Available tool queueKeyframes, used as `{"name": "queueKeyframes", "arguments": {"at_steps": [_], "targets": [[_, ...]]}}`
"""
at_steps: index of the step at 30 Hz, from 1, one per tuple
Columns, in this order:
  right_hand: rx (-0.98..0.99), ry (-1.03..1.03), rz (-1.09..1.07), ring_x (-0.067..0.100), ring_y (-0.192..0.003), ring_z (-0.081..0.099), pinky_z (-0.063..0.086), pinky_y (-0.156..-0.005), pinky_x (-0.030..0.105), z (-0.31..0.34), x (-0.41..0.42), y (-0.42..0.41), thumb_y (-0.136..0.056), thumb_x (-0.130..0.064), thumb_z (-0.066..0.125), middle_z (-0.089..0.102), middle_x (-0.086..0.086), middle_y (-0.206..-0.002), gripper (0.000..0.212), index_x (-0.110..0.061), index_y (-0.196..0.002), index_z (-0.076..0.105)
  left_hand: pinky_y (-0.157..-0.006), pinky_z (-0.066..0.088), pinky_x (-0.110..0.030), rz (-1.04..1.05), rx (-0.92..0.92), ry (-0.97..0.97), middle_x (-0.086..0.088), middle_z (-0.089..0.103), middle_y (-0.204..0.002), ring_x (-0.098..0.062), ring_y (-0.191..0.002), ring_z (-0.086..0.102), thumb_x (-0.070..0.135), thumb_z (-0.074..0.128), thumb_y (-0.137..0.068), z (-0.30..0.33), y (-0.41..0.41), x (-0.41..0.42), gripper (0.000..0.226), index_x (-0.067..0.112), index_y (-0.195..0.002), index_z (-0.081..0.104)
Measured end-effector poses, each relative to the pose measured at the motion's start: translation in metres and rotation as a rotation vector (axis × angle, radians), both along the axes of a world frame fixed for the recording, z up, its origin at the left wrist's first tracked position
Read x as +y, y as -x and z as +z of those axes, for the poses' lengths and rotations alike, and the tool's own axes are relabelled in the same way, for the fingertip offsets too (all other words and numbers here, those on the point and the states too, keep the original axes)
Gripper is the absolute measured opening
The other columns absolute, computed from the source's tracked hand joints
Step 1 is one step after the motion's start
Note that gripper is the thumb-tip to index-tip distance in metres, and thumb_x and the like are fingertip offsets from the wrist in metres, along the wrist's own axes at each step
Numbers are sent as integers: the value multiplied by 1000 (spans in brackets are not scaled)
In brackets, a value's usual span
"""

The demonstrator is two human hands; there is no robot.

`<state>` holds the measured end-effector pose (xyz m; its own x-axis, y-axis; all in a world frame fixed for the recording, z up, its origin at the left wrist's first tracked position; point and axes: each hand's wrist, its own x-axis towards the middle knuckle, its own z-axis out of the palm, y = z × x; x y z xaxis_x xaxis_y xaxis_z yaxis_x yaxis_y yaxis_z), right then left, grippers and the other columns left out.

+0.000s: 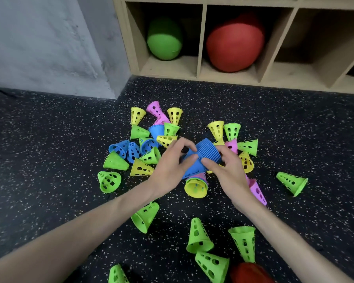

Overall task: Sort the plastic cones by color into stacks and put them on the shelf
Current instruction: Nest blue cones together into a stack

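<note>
Both hands hold a stack of blue cones (207, 153) over the middle of the pile. My left hand (173, 163) grips the narrow end, and my right hand (227, 170) grips the wide rims. Loose blue cones (121, 148) lie to the left. Yellow cones (195, 187), green cones (199, 235) and pink cones (155, 109) lie scattered on the dark speckled floor around my hands. Part of the stack is hidden by my fingers.
A wooden shelf (200, 37) with open cubbies stands behind the pile. One cubby holds a green ball (164, 40), another a red ball (234, 44). A grey concrete wall (49, 43) is at the left. A red object (249, 272) lies at the bottom edge.
</note>
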<state>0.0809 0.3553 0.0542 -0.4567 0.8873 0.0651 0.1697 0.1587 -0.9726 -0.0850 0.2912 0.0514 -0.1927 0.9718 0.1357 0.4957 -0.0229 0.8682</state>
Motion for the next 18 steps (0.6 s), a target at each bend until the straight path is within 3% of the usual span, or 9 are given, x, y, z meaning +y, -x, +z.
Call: {"name": "queueKeyframes", "arguments": {"at_steps": [2, 5, 7, 12, 16, 18], "targets": [[3, 4, -4, 5, -79, 59, 46, -70, 20, -2, -2, 3, -92, -11, 70, 67, -13, -86, 15, -23, -102, 65, -75, 40, -18, 37, -24, -16, 15, 58, -115, 1, -90, 55, 28, 60, -102, -2, -1, -2, 11, 31, -112, 55], [-3, 19, 11, 18, -86, 62, 48, -72, 25, -6, -6, 7, -93, -13, 69, 68, 0, -92, 16, -18, -108, 65, -92, 42, -11, 84, -65, -43, 14, 60, -125, 2, -116, 55, 26, 61, -101, -5, -1, -7, 26, 24, -126, 55], [-7, 20, 40, 18, -87, 62, 49, -72, 23, -7, -10, 8, -94, -13, 69, 67, 5, -95, 18, -16, -111, 63, -97, 41, -10, 93, -53, -52, 14, 60, -127, 2, -122, 53, 25, 61, -101, -8, 1, -9, 29, 22, -129, 57], [-83, 58, 103, -11, -73, 56, 44, -65, 8, -7, -15, 13, -89, -9, 74, 66, -7, -94, 33, -17, -117, 58, -100, 45, -16, 97, -87, -22, 14, 62, -126, 1, -121, 55, 25, 63, -100, -19, 14, -12, 29, 23, -128, 59], [-121, 44, 47, -2, -69, 53, 46, -64, 16, -12, -11, 17, -88, -12, 76, 67, 1, -92, 37, -21, -118, 56, -92, 45, -10, 94, -95, 34, 16, 64, -122, 7, -111, 58, 27, 65, -98, -22, 22, -6, 25, 28, -123, 61], [-136, 36, 21, 0, -69, 56, 49, -67, 21, -15, -8, 19, -87, -12, 76, 68, 5, -92, 39, -19, -120, 56, -86, 43, -5, 99, -13, 79, 15, 64, -121, 7, -109, 58, 31, 64, -99, -26, 33, 1, 23, 29, -122, 62]]}}
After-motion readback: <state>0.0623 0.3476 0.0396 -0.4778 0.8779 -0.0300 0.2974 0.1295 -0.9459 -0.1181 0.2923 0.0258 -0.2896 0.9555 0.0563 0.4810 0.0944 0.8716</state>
